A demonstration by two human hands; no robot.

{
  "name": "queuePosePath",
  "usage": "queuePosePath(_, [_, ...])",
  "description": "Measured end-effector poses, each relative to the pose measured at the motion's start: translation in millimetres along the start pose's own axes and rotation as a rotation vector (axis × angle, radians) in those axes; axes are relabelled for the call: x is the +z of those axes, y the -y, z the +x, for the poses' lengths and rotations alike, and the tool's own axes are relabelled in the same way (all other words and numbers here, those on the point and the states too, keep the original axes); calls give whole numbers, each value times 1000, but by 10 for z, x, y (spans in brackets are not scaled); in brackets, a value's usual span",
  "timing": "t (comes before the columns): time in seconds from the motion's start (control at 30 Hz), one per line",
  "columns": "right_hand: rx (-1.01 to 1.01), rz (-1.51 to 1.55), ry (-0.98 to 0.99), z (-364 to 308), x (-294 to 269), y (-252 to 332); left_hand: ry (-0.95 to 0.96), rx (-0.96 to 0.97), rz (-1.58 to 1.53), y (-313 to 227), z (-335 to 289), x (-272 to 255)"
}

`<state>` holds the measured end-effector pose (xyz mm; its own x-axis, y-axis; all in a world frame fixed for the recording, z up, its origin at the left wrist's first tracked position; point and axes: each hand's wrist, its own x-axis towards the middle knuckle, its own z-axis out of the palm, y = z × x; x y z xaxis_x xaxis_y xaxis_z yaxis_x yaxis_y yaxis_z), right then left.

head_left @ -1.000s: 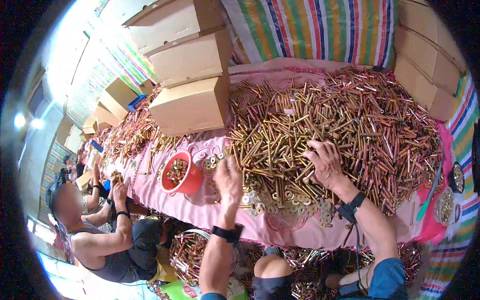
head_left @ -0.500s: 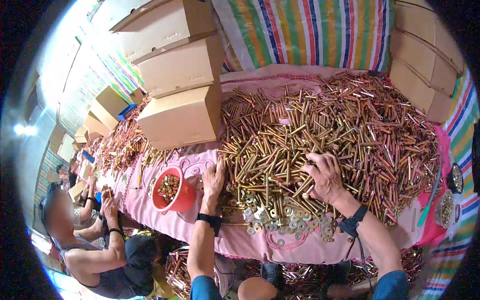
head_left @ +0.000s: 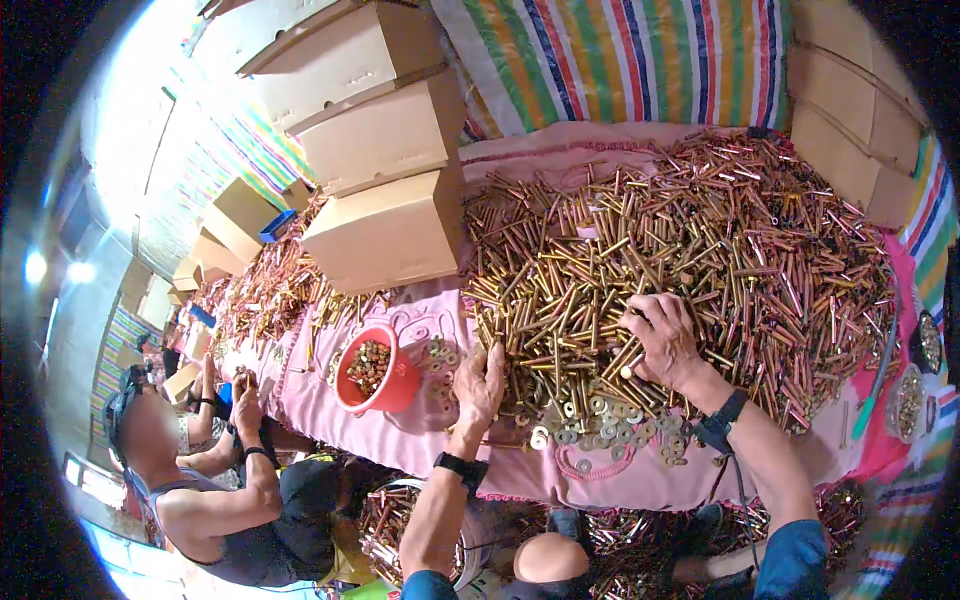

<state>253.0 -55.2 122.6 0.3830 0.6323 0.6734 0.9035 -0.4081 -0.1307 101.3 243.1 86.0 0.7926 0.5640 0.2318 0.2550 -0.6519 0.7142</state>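
A broad heap of brass-coloured, threaded bolt-like metal rods [head_left: 560,300] covers much of a pink cloth [head_left: 525,472]. At the heap's near left edge stands my left hand [head_left: 480,385], its fingers stretched out, the thumb toward the rods. My right hand [head_left: 663,340] lies over the near middle of the heap, fingers bent and apart with loose rods under and between them. What lies beneath that palm is hidden. Flat round washers [head_left: 610,425] are scattered just in front of the rods, between the two wrists.
A red bucket [head_left: 400,385] of small brass-coloured nuts stands left of my left hand. Stacked cardboard boxes [head_left: 385,240] rise behind it; more boxes [head_left: 850,150] stand far right. A green-handled tool [head_left: 863,418] lies at right. To the left sits another person [head_left: 225,490].
The view has shifted, so the table appears farther right. My left hand has moved right and a little nearer to me; my right hand has edged left across the rods, bringing both hands closer together.
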Motion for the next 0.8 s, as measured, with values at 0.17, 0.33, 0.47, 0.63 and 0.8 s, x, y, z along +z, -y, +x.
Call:
queuePosePath(0.17, [-30, -7, 15, 12, 1, 3, -90, 2, 106, -8, -177, 151])
queuePosePath(0.33, [-19, 22, -19, 6, -28, -2, -245, -122, 12, -281, -367, 378])
queuePosePath(0.47, [-22, 18, 5, -42, 66, -1, -300, -118, 48, -410, -427, 351])
queuePosePath(0.63, [-24, 19, -4, -32, 4, -31, -253, -225, -19, -538, -461, 424])
queuePosePath(0.8, [-7, 22, 189, -56, -197, 26, -220, -261, -151, -912, -626, 496])
